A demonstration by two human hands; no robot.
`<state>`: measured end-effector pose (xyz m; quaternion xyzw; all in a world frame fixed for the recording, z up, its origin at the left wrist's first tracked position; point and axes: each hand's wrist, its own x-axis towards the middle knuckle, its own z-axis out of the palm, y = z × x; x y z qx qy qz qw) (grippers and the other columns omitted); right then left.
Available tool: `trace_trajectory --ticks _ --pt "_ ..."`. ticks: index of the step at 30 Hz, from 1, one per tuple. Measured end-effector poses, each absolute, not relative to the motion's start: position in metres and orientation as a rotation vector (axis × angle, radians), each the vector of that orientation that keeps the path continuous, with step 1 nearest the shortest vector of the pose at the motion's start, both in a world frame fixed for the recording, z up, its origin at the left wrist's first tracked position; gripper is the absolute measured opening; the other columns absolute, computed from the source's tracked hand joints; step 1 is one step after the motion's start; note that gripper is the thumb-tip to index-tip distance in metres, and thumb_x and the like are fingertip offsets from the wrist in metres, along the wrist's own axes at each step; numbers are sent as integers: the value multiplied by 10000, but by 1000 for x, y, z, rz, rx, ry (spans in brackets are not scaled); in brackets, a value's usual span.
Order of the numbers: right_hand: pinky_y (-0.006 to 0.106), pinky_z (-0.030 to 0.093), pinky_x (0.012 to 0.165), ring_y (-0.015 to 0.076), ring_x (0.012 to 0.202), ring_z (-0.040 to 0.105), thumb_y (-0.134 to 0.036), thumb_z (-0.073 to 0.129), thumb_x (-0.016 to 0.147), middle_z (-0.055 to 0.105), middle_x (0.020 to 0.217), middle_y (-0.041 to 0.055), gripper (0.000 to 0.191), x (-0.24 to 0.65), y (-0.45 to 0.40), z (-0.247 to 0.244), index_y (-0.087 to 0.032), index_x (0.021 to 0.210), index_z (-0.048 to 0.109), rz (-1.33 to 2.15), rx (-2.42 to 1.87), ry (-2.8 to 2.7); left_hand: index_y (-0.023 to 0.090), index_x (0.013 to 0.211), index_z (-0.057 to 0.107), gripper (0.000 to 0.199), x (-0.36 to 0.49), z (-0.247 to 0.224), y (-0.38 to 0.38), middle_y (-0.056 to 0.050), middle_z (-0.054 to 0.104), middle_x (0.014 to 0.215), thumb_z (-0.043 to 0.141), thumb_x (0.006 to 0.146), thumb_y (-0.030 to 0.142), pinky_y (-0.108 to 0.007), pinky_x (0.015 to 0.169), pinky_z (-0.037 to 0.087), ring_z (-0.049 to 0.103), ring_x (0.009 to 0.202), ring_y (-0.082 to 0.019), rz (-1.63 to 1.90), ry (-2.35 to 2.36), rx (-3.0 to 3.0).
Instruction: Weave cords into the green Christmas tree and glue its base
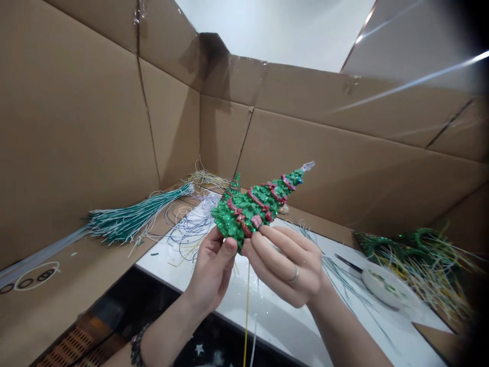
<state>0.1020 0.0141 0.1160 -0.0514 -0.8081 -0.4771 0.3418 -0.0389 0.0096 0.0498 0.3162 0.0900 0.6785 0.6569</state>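
A glittery green Christmas tree ornament [263,201] with red garlands and a clear tip is held tilted, its tip toward the upper right. My left hand [214,267] grips its lower left end, thumb in front. The fingers of my right hand [284,260], which wears a ring, are pinched at its lower edge. A yellow strand [247,316] and a white strand [255,321] hang down below my hands. A smaller green tree [234,188] shows just behind the ornament.
A bundle of green and white strands [139,214] lies left. Loose wires [191,224] spread on the white table [278,331]. At the right are a dark pointed tool [348,263], a white bowl [385,290] and green pieces with yellow strands [428,255]. Cardboard walls [324,148] surround the table.
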Motion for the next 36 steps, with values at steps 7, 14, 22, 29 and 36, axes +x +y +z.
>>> trace_trajectory --ticks 7,14,22,29,36 --pt "281 566 665 155 798 680 -108 689 838 727 806 22 84 100 15 120 -161 777 708 -1127 -173 -2119 199 836 726 251 -37 53 10 25 730 745 870 680 332 -129 671 515 655 665 -66 1516 197 599" --pt "261 588 661 142 779 710 -120 668 870 738 832 25 54 105 20 118 -168 886 686 -686 -291 -2044 197 789 699 263 -36 48 10 34 729 767 878 662 343 -157 635 522 639 638 -70 1483 206 537" --pt "305 576 666 162 734 696 -120 687 857 704 823 18 90 121 -2 131 -210 846 686 -459 -520 -1783 163 822 694 226 -50 58 11 30 661 733 846 717 292 -160 667 533 598 614 -55 1487 267 514" --pt "262 471 552 151 591 626 -363 600 915 699 714 21 259 207 -41 72 -201 718 639 -458 -1392 -1593 132 805 699 164 -85 69 13 -1 678 743 806 688 90 -169 627 576 637 626 -86 1246 464 613" --pt "287 291 522 222 682 641 -335 435 952 691 713 90 319 294 -80 27 -189 775 658 -298 -2628 -1273 107 890 737 234 -100 56 18 -37 687 708 835 688 171 -221 556 598 658 610 -148 993 683 784"
